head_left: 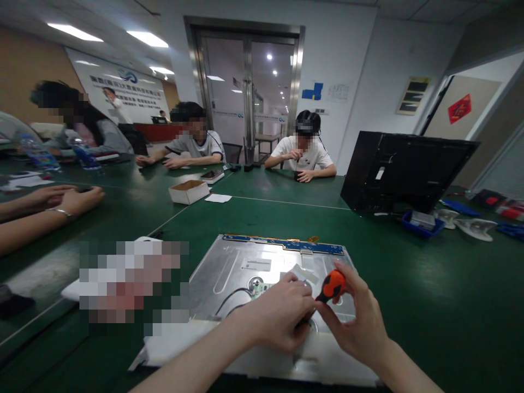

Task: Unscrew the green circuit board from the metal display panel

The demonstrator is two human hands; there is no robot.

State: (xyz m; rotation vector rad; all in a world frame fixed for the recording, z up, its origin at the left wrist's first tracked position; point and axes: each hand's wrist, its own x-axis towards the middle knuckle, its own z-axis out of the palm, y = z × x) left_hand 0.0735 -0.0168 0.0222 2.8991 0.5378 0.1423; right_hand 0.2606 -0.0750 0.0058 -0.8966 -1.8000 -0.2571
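A metal-backed panel [229,267] lies flat on the green table in front of me. Along its far edge runs a blue circuit board strip [286,244]. My right hand [364,314] grips the orange-and-black handle of a screwdriver [333,284] between thumb and fingers, tilted over the panel. Close beside it, my left hand [278,314] rests over the panel with its fingers curled near the screwdriver's lower end. Whatever those fingers hold is hidden. A small green board [258,291] and a black cable [233,297] show left of my left hand.
A black monitor [405,172] stands at the right, with a blue tray [421,224] by its base. An open white box [189,192] sits farther back. Co-workers sit across the table, and another person's hands [77,199] are at the left.
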